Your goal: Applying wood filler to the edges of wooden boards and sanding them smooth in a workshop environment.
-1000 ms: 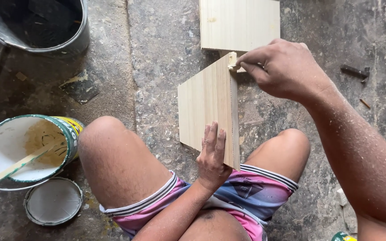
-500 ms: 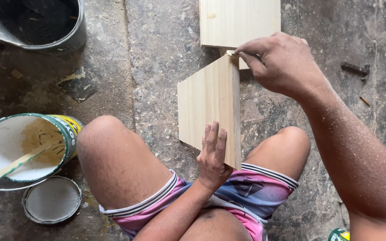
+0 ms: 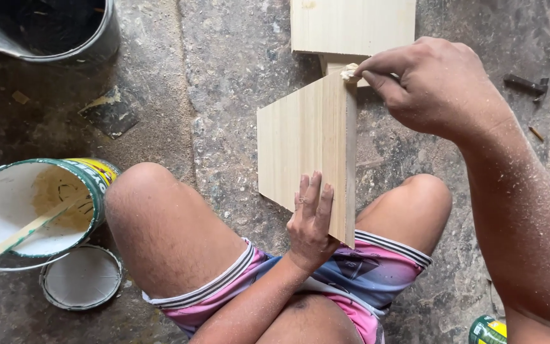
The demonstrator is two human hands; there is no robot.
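A pale wooden board (image 3: 303, 143) with angled corners stands on its edge between my knees. My left hand (image 3: 312, 216) lies flat against its near end, fingers spread, holding it steady. My right hand (image 3: 431, 86) pinches a small pale wad (image 3: 350, 71) of cloth or filler against the far top corner of the board's edge. A second, flat wooden panel (image 3: 351, 25) lies on the floor just beyond, with a small wood strip partly hidden under my right hand.
An open can of yellowish glue (image 3: 39, 204) with a wooden stick (image 3: 14, 239) in it stands at the left, its lid (image 3: 81, 277) beside it. A dark bucket (image 3: 52, 28) is at top left. A small dark tool (image 3: 524, 83) lies at right. Another can (image 3: 488, 330) shows bottom right.
My right hand has slid slightly along the board's top edge near the far corner with the wad. The left hand and board have stayed put.
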